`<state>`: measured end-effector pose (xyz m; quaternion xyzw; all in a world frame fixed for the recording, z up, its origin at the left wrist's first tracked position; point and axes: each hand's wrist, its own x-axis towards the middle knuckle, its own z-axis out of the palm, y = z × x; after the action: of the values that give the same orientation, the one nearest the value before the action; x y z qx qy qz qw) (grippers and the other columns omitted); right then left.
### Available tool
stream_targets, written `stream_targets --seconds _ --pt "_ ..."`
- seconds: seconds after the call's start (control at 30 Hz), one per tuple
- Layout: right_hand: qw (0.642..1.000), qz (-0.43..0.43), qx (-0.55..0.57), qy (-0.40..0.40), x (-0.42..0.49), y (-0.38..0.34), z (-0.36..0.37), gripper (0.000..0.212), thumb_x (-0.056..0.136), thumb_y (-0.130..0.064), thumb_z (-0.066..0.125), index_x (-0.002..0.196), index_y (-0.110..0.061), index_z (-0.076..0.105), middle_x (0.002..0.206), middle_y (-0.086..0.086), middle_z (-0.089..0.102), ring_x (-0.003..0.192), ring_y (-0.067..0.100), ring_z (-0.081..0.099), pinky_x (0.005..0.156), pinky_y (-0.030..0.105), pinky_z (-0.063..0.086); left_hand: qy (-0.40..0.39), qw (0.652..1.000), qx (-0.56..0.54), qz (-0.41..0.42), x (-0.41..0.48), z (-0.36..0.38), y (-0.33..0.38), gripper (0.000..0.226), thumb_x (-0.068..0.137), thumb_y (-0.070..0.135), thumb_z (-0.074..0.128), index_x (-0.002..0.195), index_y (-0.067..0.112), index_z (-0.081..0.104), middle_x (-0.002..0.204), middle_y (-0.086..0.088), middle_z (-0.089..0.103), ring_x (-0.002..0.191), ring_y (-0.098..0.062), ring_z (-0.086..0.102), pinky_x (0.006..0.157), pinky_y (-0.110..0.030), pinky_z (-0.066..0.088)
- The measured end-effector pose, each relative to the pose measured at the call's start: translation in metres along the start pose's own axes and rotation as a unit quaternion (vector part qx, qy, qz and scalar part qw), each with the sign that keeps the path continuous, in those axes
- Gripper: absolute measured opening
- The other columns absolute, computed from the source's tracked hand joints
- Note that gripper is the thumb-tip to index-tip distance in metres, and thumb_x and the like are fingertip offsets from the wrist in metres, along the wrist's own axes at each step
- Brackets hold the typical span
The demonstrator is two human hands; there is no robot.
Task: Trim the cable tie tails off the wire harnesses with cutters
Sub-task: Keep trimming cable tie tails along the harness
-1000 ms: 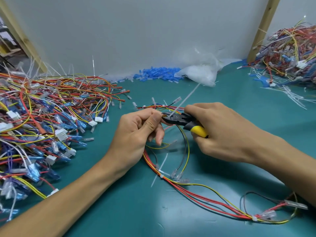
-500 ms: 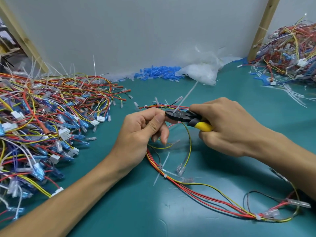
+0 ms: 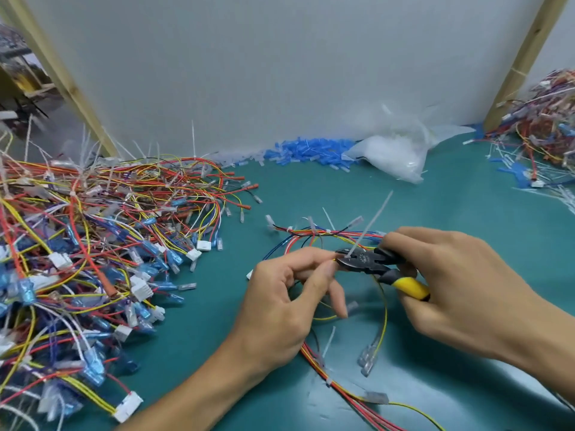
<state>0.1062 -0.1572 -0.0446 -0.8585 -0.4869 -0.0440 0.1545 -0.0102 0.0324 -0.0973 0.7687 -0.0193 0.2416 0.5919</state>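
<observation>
The left hand (image 3: pixel 280 309) pinches the wire harness (image 3: pixel 329 234) between thumb and forefinger, right at the nose of the cutters (image 3: pixel 370 262); its other fingers (image 3: pixel 339 298) hang loosely curled, not touching the desk (image 3: pixel 466 219). The exact spot pinched is hidden behind the thumb tip. The right hand (image 3: pixel 460 290) is wrapped around the cutters' handles, one yellow grip showing below the knuckles, the other buried in the palm. The cutters' jaws are nearly shut around the base of a cable tie tail (image 3: pixel 373 219), which rises white and slanted up toward the far edge of the desk; whether the blades have met cannot be told.

The harness lies in the middle of the desk, looping from beyond the hands, under them, and on toward the near right corner, where it is cut off by the frame. Another uncut tail sticks up from it just below the left hand, and clear terminal sleeves (image 3: pixel 367 359) dangle from a yellow wire under the right hand.

A large heap of harnesses (image 3: pixel 93 244) fills the left side of the desk, partly cut off. A second pile (image 3: pixel 547 126) sits at the far right corner, blurred. Along the far edge lie blue sleeves (image 3: pixel 311 152) and a clear plastic bag (image 3: pixel 395 154), its contents hard to make out.
</observation>
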Motion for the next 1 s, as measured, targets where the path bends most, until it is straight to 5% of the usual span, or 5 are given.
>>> stream_targets --seconds 0.53,0.67,0.73,0.87,1.0 --pt "0.996 -0.014 0.067 -0.065 0.000 0.009 0.008 0.012 0.086 -0.023 0.059 0.094 -0.027 0.050 0.092 -0.009 0.055 0.080 0.025 0.048 0.070 0.042 0.045 0.004 0.998 0.061 -0.035 0.000 0.004 0.007 0.017 0.101 0.012 0.057 0.092 0.018 0.069 0.066 0.004 0.075 0.066 -0.006 0.070 0.075 -0.017 0.049" --pt "0.997 -0.027 0.039 -0.056 -0.002 0.012 0.012 0.013 0.087 -0.027 0.059 0.092 -0.029 0.048 0.088 -0.011 0.053 0.077 0.024 0.047 0.066 0.040 0.042 0.011 0.991 0.129 -0.030 -0.002 0.007 0.005 0.018 0.100 0.018 0.057 0.086 0.021 0.068 0.066 0.013 0.074 0.064 -0.021 0.070 0.084 -0.051 0.053" --pt "0.997 -0.029 0.038 -0.055 -0.001 0.012 0.014 0.012 0.088 -0.028 0.059 0.091 -0.029 0.048 0.088 -0.010 0.054 0.078 0.024 0.049 0.067 0.041 0.043 0.015 0.992 0.127 -0.023 0.000 0.005 0.003 0.018 0.101 0.018 0.058 0.088 0.022 0.070 0.067 0.014 0.075 0.065 -0.015 0.072 0.088 -0.044 0.054" --pt "0.998 -0.024 0.036 -0.053 -0.002 0.007 0.016 0.010 0.087 -0.027 0.057 0.086 -0.026 0.047 0.084 -0.006 0.055 0.075 0.026 0.050 0.066 0.043 0.045 -0.003 0.996 0.092 -0.019 0.000 0.002 0.004 0.021 0.103 0.011 0.056 0.092 0.018 0.073 0.070 0.010 0.077 0.055 0.007 0.057 0.061 -0.004 0.038" --pt "0.999 -0.011 0.028 -0.045 -0.001 0.002 0.012 0.019 0.084 -0.021 0.056 0.073 -0.025 0.041 0.066 0.000 0.048 0.063 0.028 0.045 0.057 0.044 0.042 -0.011 0.998 0.052 -0.027 0.001 0.000 0.002 0.022 0.103 0.017 0.055 0.094 0.022 0.074 0.074 0.005 0.079 0.048 -0.025 0.045 0.052 -0.020 0.036"
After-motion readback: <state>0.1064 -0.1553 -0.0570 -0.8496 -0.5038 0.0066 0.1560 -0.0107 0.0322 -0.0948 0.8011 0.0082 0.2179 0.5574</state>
